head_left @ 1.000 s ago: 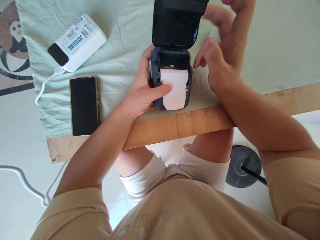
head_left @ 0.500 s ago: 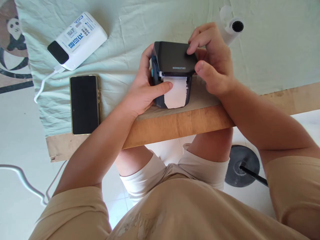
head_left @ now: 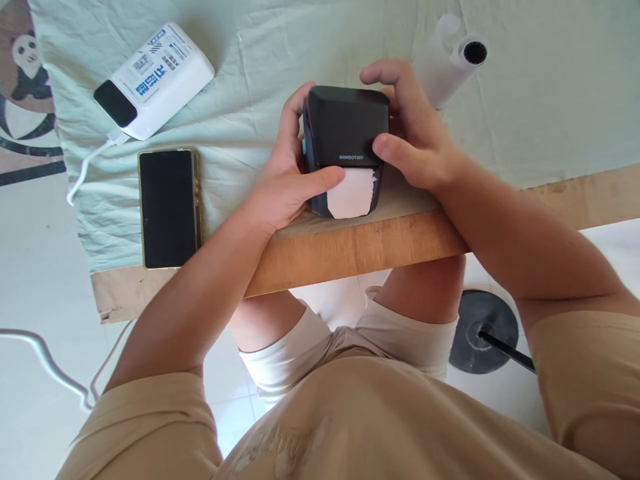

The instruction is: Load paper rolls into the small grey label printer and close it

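Printer: my black printer sits on the green cloth, close to the near edge of the wooden desk. It is right between my hands.
Lid: the dark lid was up in the air, and now it is down over the top of the printer. So the inside is covered up. I can't tell if it is clicked all the way shut.
Paper: a white strip of paper pokes out from under the lid, at the near side of the printer. Its right edge looks torn and bumpy.
Left hand: my left hand grips the left side of the printer. My thumb lies on the corner of the paper.
Right hand: my right hand is half open at the right side of the printer. The thumb touches the lid, and one finger sticks up. I can't tell if the other fingers grip anything.
White roll: a white roll with a dark end lies past the printer, off to the right, behind my right hand.
Phone: a phone with a black screen lies left of the printer.
Power bank: a fat white power bank lies far to the left of the printer, past the phone, with a white cord in it.
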A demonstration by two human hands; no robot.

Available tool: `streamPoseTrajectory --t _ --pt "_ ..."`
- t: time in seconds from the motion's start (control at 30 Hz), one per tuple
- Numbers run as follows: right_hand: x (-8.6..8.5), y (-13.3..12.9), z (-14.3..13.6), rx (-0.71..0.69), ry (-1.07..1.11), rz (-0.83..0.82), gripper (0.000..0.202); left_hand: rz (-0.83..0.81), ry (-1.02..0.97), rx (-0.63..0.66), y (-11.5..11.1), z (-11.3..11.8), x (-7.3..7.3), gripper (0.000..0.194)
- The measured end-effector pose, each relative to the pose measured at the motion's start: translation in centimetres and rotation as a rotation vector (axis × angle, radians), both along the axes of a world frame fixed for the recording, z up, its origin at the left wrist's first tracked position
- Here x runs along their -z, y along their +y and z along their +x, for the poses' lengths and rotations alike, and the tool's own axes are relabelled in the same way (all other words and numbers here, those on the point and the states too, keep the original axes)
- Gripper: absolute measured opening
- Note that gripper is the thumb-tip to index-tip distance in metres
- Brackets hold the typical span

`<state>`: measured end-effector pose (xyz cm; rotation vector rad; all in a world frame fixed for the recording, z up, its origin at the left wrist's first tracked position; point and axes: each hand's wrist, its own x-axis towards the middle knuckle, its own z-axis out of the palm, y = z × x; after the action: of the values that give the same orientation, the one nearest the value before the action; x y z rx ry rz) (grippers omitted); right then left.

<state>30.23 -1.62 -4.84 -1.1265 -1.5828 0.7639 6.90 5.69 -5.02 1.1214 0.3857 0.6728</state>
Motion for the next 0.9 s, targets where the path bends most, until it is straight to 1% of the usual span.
streamPoseTrajectory --t 0.07,0.1,0.13,0.23,0.3,0.37,0.43,0.53,0.6,0.67,0.73,0.8,0.9 --pt "0.2 0.2 -0.1 0.011 -0.035 0.032 0.077 0.009 -0.008 0.011 0.2 0.0 0.1 0.093" --pt "0.2 0.3 -0.1 0.026 -0.053 0.052 0.080 0.005 -0.017 0.018 0.2 0.0 0.1 0.093" --pt "0.3 0.3 -0.1 0.037 -0.062 0.066 0.082 -0.002 -0.025 0.019 0.1 0.1 0.1 0.089" --pt "0.5 0.5 0.0 0.018 -0.051 0.044 0.084 -0.024 -0.029 -0.019 -0.5 0.3 -0.4 0.063" --pt "0.6 0.7 0.1 -0.002 -0.040 0.050 0.086 -0.025 -0.018 -0.039 -0.9 0.5 -0.6 0.053" --pt "0.7 0.8 0.1 -0.003 -0.042 0.081 0.085 -0.032 0.021 -0.046 -1.0 0.7 -0.6 0.049" --pt "0.6 0.8 0.0 0.014 -0.044 0.102 0.082 -0.044 0.067 -0.047 -0.9 0.9 -0.3 0.050" --pt "0.5 0.9 -0.3 0.047 -0.044 0.112 0.083 -0.049 0.047 -0.013 -0.5 0.9 -0.1 0.048" --pt "0.6 1.0 -0.5 0.073 -0.043 0.135 0.085 -0.052 0.027 0.018 -0.3 0.8 -0.2 0.046" --pt "0.6 1.0 -0.6 0.090 -0.046 0.149 0.086 -0.060 0.022 0.020 -0.3 0.8 -0.7 0.045" --pt "0.6 0.9 -0.6 0.098 -0.049 0.124 0.089 -0.074 0.031 0.010 -0.5 0.8 -1.1 0.046" --pt "0.5 0.8 -0.6 0.101 -0.055 0.072 0.097 -0.081 0.029 -0.003 -0.8 0.9 -1.5 0.046" --pt "0.2 0.6 -0.6 0.084 -0.080 0.007 0.105 -0.060 0.008 0.013 -1.0 0.8 -1.6 0.042"
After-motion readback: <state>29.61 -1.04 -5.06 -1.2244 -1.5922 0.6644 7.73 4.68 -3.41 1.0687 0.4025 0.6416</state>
